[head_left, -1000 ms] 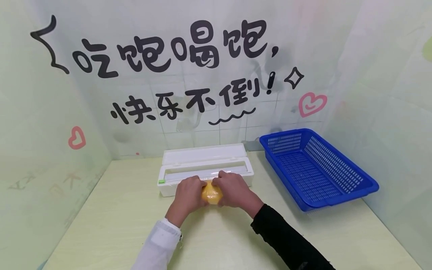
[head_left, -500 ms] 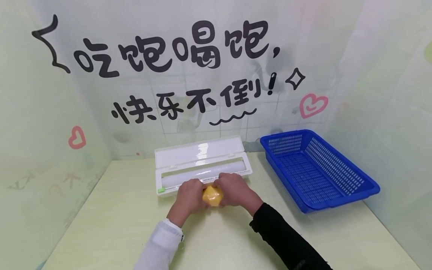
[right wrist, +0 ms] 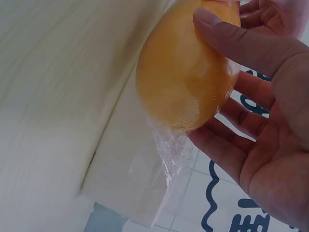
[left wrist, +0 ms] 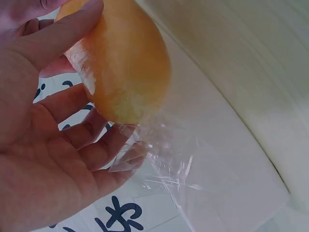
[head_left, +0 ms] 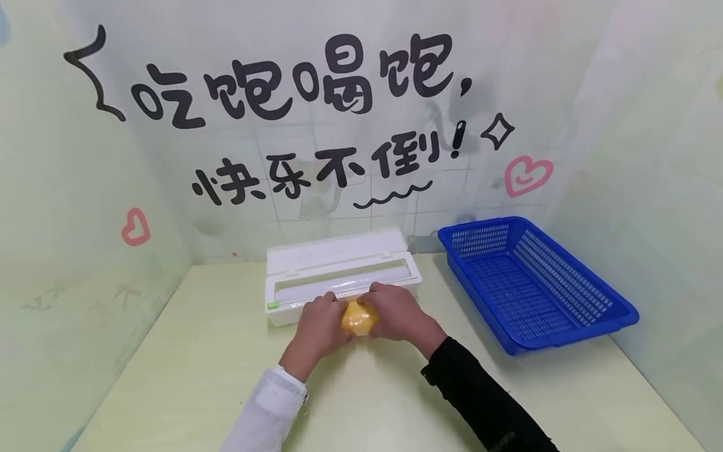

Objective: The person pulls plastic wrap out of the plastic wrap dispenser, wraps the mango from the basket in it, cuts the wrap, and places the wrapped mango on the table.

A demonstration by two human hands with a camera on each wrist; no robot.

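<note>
An orange-yellow fruit (head_left: 359, 317), smooth and oval like a mango, has clear cling film over it. My left hand (head_left: 322, 326) holds its left side and my right hand (head_left: 400, 315) its right, thumbs on the near face. Wrinkled cling film (left wrist: 166, 154) hangs from the fruit in the left wrist view, by the left fingers. In the right wrist view, more film (right wrist: 169, 150) trails below the fruit (right wrist: 186, 72). Right behind the hands stands a white cling film dispenser (head_left: 285, 316), its lid (head_left: 339, 250) raised and the film roll (head_left: 344, 284) showing inside. The fruit's far side is hidden.
A blue perforated basket (head_left: 542, 301) sits at the back right of the pale wooden table (head_left: 186, 364). A green tab (head_left: 273, 305) marks the dispenser's left front edge. Printed sheeting (head_left: 316, 207) hangs behind and along both sides.
The dispenser tipped toward me about half a second ago and has since settled back flatter. Both hands keep hold of the fruit and have shifted slightly away from me.
</note>
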